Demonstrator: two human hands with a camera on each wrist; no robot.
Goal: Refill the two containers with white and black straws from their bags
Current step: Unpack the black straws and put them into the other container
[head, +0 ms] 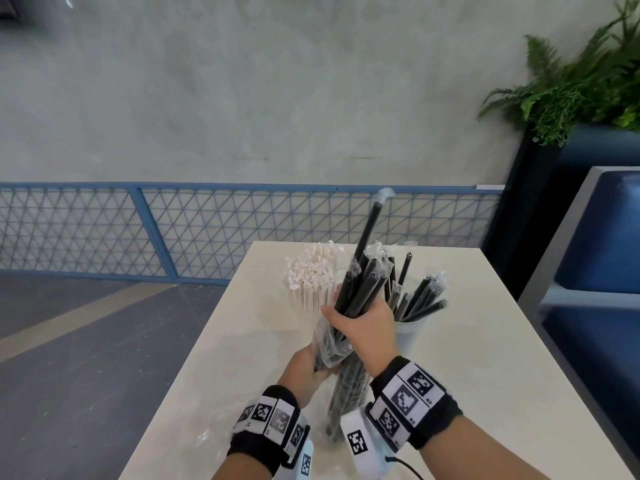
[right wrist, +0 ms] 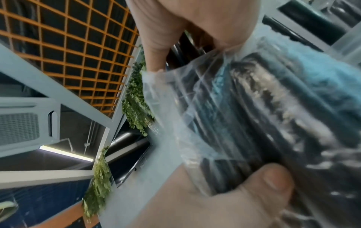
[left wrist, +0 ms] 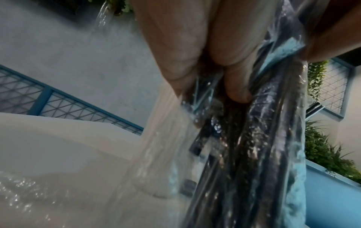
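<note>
- White straws (head: 313, 284) already stand in the left container on the bench (head: 485, 341).
- Left hand (head: 308, 367), its grip clamped on the bag (head: 329, 341): hold the plastic back.
- Right hand (head: 367, 327), its grip clamped round the black straws (head: 360, 289): draw them up clear, then lower them together.
- The right container (head: 410, 337), just beside, has room.
</note>
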